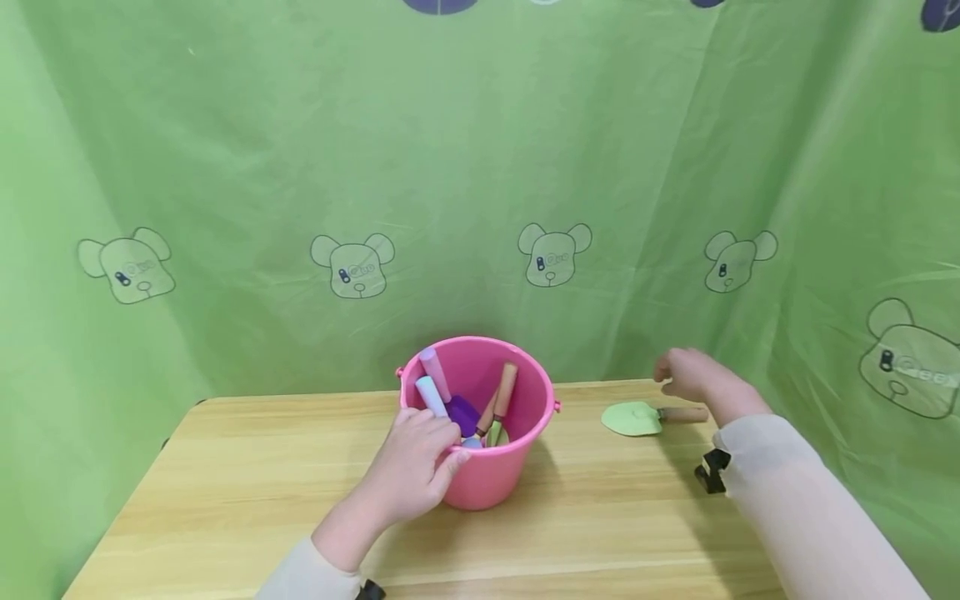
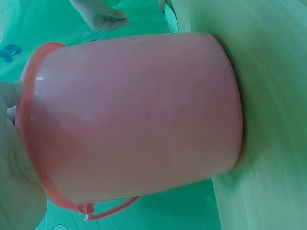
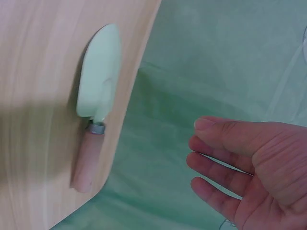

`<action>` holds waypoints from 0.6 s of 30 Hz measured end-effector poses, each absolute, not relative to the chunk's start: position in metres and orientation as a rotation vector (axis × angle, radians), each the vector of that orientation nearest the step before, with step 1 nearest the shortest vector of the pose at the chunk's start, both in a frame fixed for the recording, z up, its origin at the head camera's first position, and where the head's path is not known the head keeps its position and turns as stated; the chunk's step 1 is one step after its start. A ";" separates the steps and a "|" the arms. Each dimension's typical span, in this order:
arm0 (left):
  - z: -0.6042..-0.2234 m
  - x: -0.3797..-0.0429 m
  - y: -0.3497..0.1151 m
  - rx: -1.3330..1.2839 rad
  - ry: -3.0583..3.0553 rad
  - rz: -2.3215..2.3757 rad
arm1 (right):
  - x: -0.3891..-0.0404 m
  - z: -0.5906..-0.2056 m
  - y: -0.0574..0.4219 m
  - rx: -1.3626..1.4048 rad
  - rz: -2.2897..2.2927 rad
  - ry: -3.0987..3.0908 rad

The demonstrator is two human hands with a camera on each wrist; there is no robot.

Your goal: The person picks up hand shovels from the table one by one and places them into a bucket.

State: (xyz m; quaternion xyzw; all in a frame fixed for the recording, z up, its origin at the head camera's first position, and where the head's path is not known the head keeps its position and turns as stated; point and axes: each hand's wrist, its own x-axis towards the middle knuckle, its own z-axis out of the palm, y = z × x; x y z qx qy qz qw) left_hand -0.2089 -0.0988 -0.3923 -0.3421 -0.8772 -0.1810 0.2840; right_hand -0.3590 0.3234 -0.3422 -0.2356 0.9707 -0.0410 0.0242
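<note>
A pink bucket (image 1: 491,475) stands upright on the table, and my left hand (image 1: 411,463) grips its near rim, fingers over the edge and thumb outside. Inside lean several hand tools: two with pastel handles, a purple scoop (image 1: 462,416) and others with wooden handles (image 1: 506,389). Their lower ends are partly hidden. Off to the right lies a light green trowel (image 1: 632,419) with a wooden handle (image 3: 88,160). Above that handle hovers my right hand (image 1: 693,377), holding nothing; the right wrist view shows its fingers (image 3: 211,191) loosely bent, apart from the trowel.
The wooden table (image 1: 247,475) runs back to a green curtain (image 1: 450,167) printed with bear heads, which also hangs at both sides. In the left wrist view the bucket's handle (image 2: 115,209) hangs on its far side. The trowel lies near the table's back right corner.
</note>
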 end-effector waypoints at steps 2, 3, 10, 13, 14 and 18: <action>-0.393 -0.209 -0.099 -0.919 -2.348 -0.483 | -0.361 -0.346 0.329 -0.705 -0.140 2.999; -0.393 -0.209 -0.098 -0.921 -2.347 -0.483 | -0.361 -0.348 0.331 -0.692 -0.146 2.996; -0.395 -0.210 -0.099 -0.914 -2.351 -0.486 | -0.367 -0.363 0.342 -0.578 -0.196 2.959; -0.395 -0.210 -0.099 -0.914 -2.350 -0.489 | -0.370 -0.371 0.348 -0.531 -0.170 2.945; -0.395 -0.210 -0.099 -0.916 -2.350 -0.488 | -0.372 -0.375 0.351 -0.529 -0.148 2.950; -0.395 -0.211 -0.099 -0.917 -2.343 -0.483 | -0.379 -0.389 0.362 -0.516 -0.117 2.964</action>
